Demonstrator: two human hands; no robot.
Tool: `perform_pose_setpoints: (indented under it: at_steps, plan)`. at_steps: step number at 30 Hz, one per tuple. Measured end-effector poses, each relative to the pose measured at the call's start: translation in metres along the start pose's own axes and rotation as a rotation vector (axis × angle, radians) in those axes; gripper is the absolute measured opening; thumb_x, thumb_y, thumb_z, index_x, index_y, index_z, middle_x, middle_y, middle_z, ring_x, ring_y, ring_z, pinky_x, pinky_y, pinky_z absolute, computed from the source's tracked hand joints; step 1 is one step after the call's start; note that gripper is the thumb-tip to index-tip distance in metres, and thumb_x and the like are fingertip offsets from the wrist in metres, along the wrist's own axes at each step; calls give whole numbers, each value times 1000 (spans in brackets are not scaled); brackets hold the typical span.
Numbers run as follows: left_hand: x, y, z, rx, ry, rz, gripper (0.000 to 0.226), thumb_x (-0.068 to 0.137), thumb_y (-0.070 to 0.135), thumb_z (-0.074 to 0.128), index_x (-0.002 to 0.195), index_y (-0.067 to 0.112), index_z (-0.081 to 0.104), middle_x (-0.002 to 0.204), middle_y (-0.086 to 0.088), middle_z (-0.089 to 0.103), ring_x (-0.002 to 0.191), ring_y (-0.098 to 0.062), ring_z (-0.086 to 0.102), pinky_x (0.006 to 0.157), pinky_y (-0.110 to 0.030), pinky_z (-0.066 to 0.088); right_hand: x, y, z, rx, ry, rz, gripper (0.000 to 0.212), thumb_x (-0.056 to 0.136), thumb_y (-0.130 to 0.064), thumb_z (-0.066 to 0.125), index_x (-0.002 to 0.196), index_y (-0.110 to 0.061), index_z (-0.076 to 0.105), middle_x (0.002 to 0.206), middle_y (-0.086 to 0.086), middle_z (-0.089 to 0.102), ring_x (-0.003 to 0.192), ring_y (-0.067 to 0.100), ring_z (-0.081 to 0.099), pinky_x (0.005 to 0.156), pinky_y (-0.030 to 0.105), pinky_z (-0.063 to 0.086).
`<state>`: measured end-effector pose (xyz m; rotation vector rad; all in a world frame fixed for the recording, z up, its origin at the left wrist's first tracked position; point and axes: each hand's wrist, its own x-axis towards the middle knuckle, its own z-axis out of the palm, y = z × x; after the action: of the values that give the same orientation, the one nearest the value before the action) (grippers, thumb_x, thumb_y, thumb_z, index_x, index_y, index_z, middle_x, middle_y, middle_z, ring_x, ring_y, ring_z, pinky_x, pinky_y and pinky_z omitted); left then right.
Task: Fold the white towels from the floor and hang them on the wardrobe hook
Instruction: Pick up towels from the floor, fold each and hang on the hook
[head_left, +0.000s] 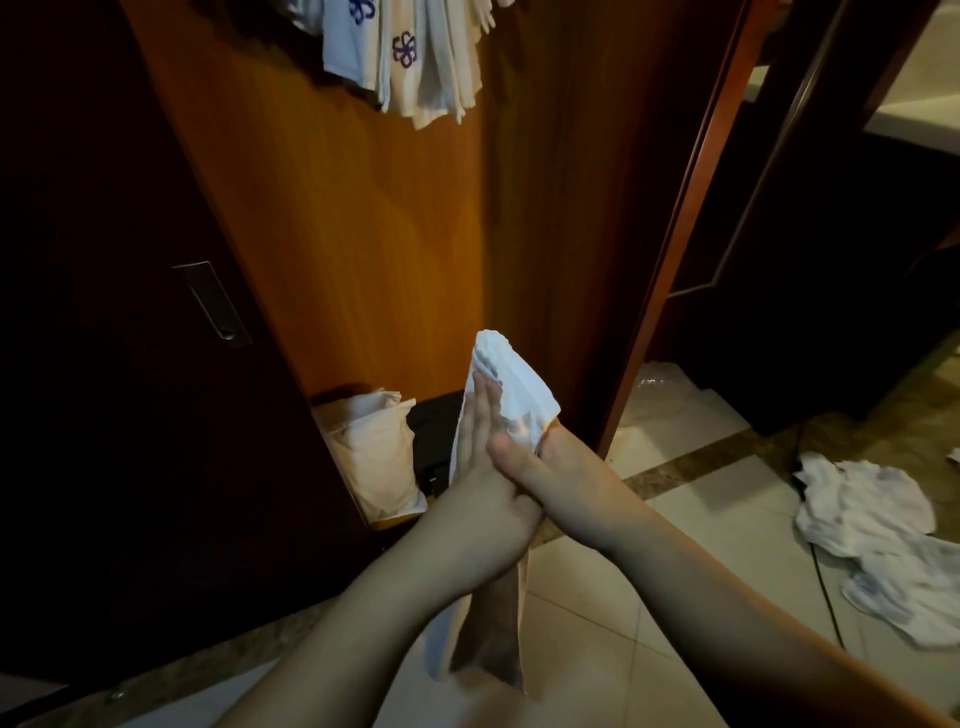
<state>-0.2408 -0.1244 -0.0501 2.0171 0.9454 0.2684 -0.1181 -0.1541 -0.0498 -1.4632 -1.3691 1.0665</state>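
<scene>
In the lower middle of the frame the person is holding a narrow folded white cotton towel (511, 387) between both hands, in front of the orange-brown wooden wardrobe panel (353, 218). The left hand (480, 467) is lying flat against the towel with straight fingers pointing up, so it is pressing and not gripping. The right hand (561, 480) is crossing over it; its thumb is lying across the left hand, and its fingers are going under the cloth, so I cannot tell how much they are curling. The upper end of the towel is standing above the fingertips, and the lower end is hanging down below the wrists, where it is becoming dark and hard to make out. At the top edge of the frame a bunch of white hanging towels with purple flower prints (410, 57) is showing against the panel; the upper part is cut off, so the hook is not visible. At the right edge, a loose heap of crumpled white towels (878, 530) is lying on the pale tiled floor (701, 525), partly cut off. At the foot of the wardrobe, left of the hands, a cream cloth bag (371, 452) is leaning. The dark brown door with a metal recessed handle (213, 304) on the left is mostly lost in shadow.
</scene>
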Motion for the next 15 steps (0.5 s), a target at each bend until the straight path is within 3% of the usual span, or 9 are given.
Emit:
perform_pose_setpoints:
  at_steps: [2, 3, 4, 6, 9, 10, 11, 13, 15]
  plan:
    - [1, 5, 1, 120, 87, 66, 77, 103, 18, 49, 160, 18, -3, 166, -2, -19, 152, -12, -1, 120, -28, 18, 3, 4, -2, -18, 57, -33, 28, 83, -77, 42, 107, -65, 51, 98, -37, 66, 99, -14, 62, 77, 5, 47]
    - [0, 6, -2, 149, 92, 106, 88, 101, 16, 50, 155, 31, -17, 155, 11, -38, 148, -6, -18, 124, -33, 9, 5, 7, -5, 4, 86, -47, 23, 85, -77, 41, 105, -72, 51, 101, -39, 65, 101, -16, 61, 78, 5, 46]
    - [-3, 9, -6, 157, 69, 145, 93, 99, 13, 50, 148, 44, -22, 147, 21, -43, 144, -1, -28, 125, -35, 2, 4, 1, -8, 53, 99, -49, 23, 87, -77, 41, 105, -73, 54, 106, -39, 65, 103, -15, 61, 82, 7, 46]
    - [-2, 3, -14, 66, 89, 205, 90, 91, 15, 51, 140, 59, -11, 150, 35, -32, 145, 8, -21, 123, -28, 7, 5, -4, -21, 102, 126, -70, 34, 91, -74, 43, 109, -56, 66, 113, -27, 70, 107, -6, 65, 90, 17, 48]
    - [3, -10, -27, -257, 469, 263, 76, 80, 35, 59, 144, 54, 22, 151, 36, 19, 133, 26, 18, 101, -1, 28, 11, -19, -44, 97, 96, -116, 33, 94, -63, 44, 104, -50, 72, 107, -21, 74, 101, -1, 70, 80, 11, 50]
    - [10, -13, -33, -363, 560, 249, 77, 77, 46, 66, 144, 50, 26, 148, 32, 29, 129, 25, 27, 96, -1, 34, 12, -29, -47, 88, 95, -129, 33, 95, -59, 44, 107, -46, 72, 107, -21, 74, 101, -1, 70, 80, 11, 50]
    - [18, -13, -41, -458, 566, 223, 84, 71, 58, 72, 143, 47, 29, 146, 27, 36, 128, 18, 36, 95, -7, 40, 17, -33, -53, 74, 86, -148, 33, 96, -55, 44, 110, -39, 70, 108, -20, 74, 102, 0, 70, 81, 13, 51]
    - [35, -14, -58, -647, 413, 203, 103, 56, 70, 84, 142, 36, 37, 144, 15, 52, 130, -4, 51, 99, -25, 47, 23, -46, -60, 40, 60, -196, 30, 101, -46, 42, 114, -31, 64, 107, -18, 74, 103, 2, 70, 83, 16, 53]
    - [46, -16, -72, -732, 212, 218, 96, 53, 68, 87, 137, 36, 52, 136, 10, 63, 128, -11, 57, 101, -35, 47, 28, -61, -65, -18, 36, -241, 30, 102, -46, 39, 117, -32, 60, 113, -10, 74, 107, 6, 69, 89, 22, 55]
